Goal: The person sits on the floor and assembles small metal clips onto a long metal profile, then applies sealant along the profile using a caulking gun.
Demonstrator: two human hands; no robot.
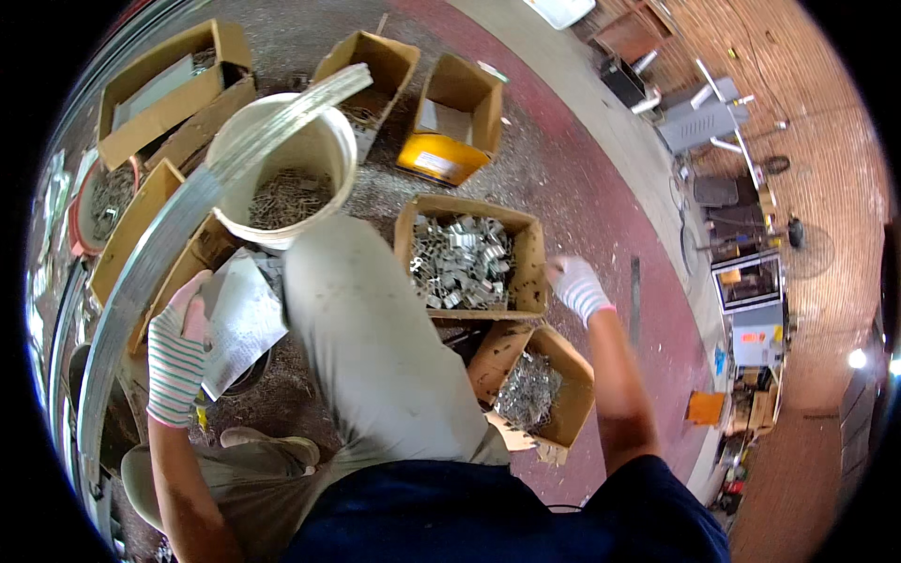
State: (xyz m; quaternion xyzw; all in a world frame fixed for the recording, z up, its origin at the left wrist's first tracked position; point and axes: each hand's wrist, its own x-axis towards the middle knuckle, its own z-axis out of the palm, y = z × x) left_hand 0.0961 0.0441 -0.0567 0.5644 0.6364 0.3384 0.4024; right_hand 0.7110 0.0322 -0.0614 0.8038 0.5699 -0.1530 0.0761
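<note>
My left hand [178, 347], in a striped knit glove, grips a long curved galvanized metal strip [169, 225] that arcs from the lower left up over a white bucket [324, 150]. My right hand [580, 286], also gloved, hangs at the right edge of a cardboard box of shiny metal clips [465, 263]; whether it holds a clip is not visible. My knee in grey trousers [361, 319] lies between the two hands. A smaller box of metal pieces [535, 389] sits beside my right forearm.
The white bucket holds small rusty metal bits. Several open cardboard boxes [169, 89] stand around it, one yellow-sided [441, 159]. A sheet of paper [242, 314] lies near my left hand. A red floor stripe, machines [699, 117] and cabinets are at the right.
</note>
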